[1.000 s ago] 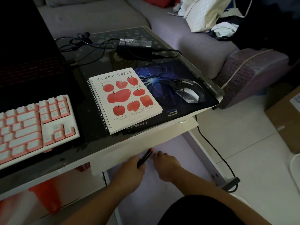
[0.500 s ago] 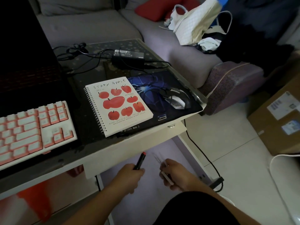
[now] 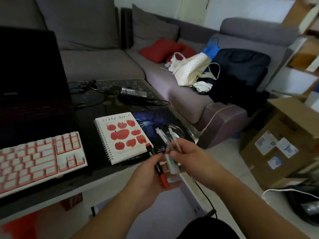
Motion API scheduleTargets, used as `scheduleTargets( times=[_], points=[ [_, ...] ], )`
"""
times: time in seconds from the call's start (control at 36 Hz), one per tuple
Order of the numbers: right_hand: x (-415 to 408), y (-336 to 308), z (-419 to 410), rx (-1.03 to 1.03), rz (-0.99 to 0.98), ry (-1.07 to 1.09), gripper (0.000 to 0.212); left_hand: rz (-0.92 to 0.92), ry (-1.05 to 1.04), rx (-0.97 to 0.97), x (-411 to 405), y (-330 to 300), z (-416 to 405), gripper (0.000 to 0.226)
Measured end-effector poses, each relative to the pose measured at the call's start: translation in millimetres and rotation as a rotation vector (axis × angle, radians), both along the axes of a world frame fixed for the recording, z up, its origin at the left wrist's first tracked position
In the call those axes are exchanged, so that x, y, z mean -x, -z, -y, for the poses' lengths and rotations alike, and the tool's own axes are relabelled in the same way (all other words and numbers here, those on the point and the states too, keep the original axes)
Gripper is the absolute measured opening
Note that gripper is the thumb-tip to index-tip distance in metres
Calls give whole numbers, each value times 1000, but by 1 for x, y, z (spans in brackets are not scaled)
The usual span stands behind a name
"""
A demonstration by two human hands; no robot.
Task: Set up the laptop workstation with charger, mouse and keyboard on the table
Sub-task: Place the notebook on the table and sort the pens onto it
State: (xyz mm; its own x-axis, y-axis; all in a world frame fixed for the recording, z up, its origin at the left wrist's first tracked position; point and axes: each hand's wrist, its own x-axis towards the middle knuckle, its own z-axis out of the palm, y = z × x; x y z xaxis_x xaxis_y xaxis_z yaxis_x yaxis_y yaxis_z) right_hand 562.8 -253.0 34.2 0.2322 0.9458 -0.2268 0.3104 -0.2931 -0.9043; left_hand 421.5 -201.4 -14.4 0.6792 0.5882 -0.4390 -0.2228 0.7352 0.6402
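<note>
On the dark glass table (image 3: 96, 180) stands the open black laptop (image 3: 32, 94) at the left, with a pink and white keyboard (image 3: 38, 159) in front of it. The black charger brick (image 3: 133, 96) lies at the back with its cables. A blue mouse pad (image 3: 155, 121) covers the right end; my hands hide the mouse. My left hand (image 3: 151, 180) grips a black marker with red caps (image 3: 159, 168). My right hand (image 3: 189, 156) holds several clear pens (image 3: 165, 137) over the pad's front edge.
An apple-print spiral notebook (image 3: 122, 135) lies between keyboard and mouse pad. A grey sofa (image 3: 103, 66) with red cushions and bags runs behind and right of the table. Cardboard boxes (image 3: 283, 144) stand on the floor at the right. A black cable hangs off the table's right end.
Both hands have risen from below the table's front edge to above it, carrying the marker and the pens. The view has tilted upward, showing more of the sofa.
</note>
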Motion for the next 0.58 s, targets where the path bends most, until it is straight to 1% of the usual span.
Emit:
scheduleTargets(
  times=[0.08,0.11,0.17,0.25,0.31,0.33,0.39,0.5,0.58],
  points=[
    [18,-22,-13,-20,236,-3,16,117,-71,58,11,-20,0,38],
    [24,-26,-17,-21,276,15,16,153,-94,79,16,-25,0,37],
    [36,-32,-24,-41,278,52,16,215,-141,93,26,-31,-2,34],
    [55,-37,-34,-81,183,126,21,256,-198,88,41,-36,-9,39],
    [63,-36,-42,-149,124,213,29,246,-208,85,50,-37,-15,41],
    [66,-35,-44,-182,134,247,31,242,-210,81,54,-37,-18,40],
    [74,-35,-44,-235,209,276,29,246,-235,78,62,-35,-24,40],
    [89,-25,-43,-203,245,192,29,264,-289,38,71,-32,-28,37],
    [99,-15,-43,-96,338,83,30,238,-312,44,69,-29,-29,38]
  ],
)
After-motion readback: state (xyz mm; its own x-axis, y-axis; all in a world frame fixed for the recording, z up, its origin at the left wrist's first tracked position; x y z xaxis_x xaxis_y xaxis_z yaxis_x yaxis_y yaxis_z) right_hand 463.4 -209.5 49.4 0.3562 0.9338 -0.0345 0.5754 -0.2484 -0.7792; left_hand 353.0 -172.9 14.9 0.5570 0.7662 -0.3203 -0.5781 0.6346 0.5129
